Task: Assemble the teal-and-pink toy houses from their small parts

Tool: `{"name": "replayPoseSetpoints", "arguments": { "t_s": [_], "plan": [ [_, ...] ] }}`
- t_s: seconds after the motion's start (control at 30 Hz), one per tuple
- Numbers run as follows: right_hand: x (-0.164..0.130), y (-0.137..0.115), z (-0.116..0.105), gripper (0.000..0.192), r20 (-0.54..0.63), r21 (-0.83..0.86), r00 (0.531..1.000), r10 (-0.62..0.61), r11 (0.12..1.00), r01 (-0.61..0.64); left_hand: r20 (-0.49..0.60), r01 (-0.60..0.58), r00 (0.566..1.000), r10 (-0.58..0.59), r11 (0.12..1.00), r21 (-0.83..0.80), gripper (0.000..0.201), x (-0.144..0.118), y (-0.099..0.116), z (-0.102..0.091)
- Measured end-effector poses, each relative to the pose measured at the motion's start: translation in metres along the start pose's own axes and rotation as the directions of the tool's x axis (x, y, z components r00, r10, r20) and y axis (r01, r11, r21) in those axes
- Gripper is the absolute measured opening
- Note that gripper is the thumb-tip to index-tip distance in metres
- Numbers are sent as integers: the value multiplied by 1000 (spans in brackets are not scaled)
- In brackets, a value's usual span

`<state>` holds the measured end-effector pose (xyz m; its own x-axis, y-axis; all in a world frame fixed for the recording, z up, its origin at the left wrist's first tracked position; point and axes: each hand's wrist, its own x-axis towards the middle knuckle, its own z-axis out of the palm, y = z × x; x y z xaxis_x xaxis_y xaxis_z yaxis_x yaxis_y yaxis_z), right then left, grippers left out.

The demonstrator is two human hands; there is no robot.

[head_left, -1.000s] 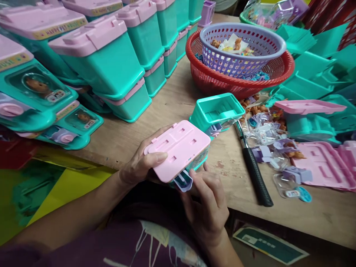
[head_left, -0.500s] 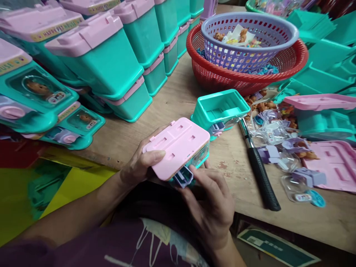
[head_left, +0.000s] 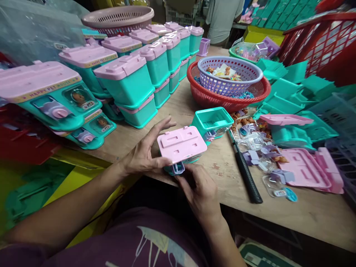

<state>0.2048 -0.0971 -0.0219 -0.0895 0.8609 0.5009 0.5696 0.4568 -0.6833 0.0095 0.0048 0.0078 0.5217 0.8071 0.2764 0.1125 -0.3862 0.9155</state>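
Bare plywood bench [head_left: 306, 211] under both hands. Between them sits a toy house [head_left: 182, 148], pink lid up, teal body beneath, its long axis running left-right with the lilac drawer [head_left: 178, 169] pointing back toward the person. Left hand [head_left: 144, 157] cups the lid's left end, thumb on the near edge, fingers spread. Right hand [head_left: 201, 194] sits just below, fingertips pinching at the drawer.

We see a toy house [head_left: 182, 148] with a pink lid and a teal body. The stacked houses [head_left: 125, 79] have the same pink and teal. A lilac basket [head_left: 229, 76] sits in a red basket [head_left: 222, 98]. The hammer [head_left: 246, 174] has a black handle.
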Motion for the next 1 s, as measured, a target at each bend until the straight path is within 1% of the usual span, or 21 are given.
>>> {"name": "replayPoseSetpoints", "arguments": {
  "t_s": [0.07,0.13,0.17,0.23,0.33,0.4,0.47,0.53,0.6,0.67,0.73,0.8,0.87,0.9,0.93,1.0],
  "plan": [
    [-1,0,1,23,3,-3,1000,-19,1000,19,68,-43,997,37,995,85,137,-9,-4,-3],
    [-1,0,2,19,-2,-25,999,-42,999,42,84,-81,994,68,982,171,149,-17,-7,-2],
    [-1,0,2,17,-6,-42,999,-52,998,52,82,-89,994,73,973,211,150,-20,-8,0],
    [1,0,0,14,10,-85,997,-76,993,77,75,-78,995,60,959,274,145,-23,-8,3],
    [6,-4,-11,16,114,-136,990,-86,986,101,43,-70,997,59,936,345,137,-26,-4,8],
    [10,-9,-20,21,168,-129,984,-59,988,81,7,-81,996,86,910,407,140,-27,-2,11],
    [13,-15,-27,27,171,-120,983,-63,989,84,-32,-67,995,90,894,444,146,-29,-2,14],
    [17,-19,-30,30,184,-173,974,-132,971,165,-67,-33,995,69,896,443,149,-30,-2,17],
    [22,-20,-31,30,248,-283,946,-209,918,277,-94,-10,994,58,895,445,145,-31,-3,19],
    [29,-19,-32,32,337,-392,911,-239,844,366,-112,-6,991,67,880,475,138,-30,-2,20],
    [36,-17,-34,33,415,-455,874,-254,773,441,-130,-13,988,88,872,489,132,-29,-2,20],
    [40,-16,-38,34,468,-481,843,-266,724,495,-142,-19,985,97,880,474,129,-29,-1,20],
    [42,-15,-42,35,485,-484,830,-275,706,517,-141,-22,985,97,889,458,127,-28,-1,19],
    [43,-14,-44,34,480,-478,833,-276,713,512,-135,-19,987,90,890,456,127,-28,-1,18],
    [42,-14,-45,34,461,-470,843,-278,729,498,-128,-11,989,78,892,453,127,-28,-1,17],
    [42,-15,-47,30,373,-439,880,-295,779,448,-113,6,992,48,898,441,128,-28,0,15]
  ]
}}
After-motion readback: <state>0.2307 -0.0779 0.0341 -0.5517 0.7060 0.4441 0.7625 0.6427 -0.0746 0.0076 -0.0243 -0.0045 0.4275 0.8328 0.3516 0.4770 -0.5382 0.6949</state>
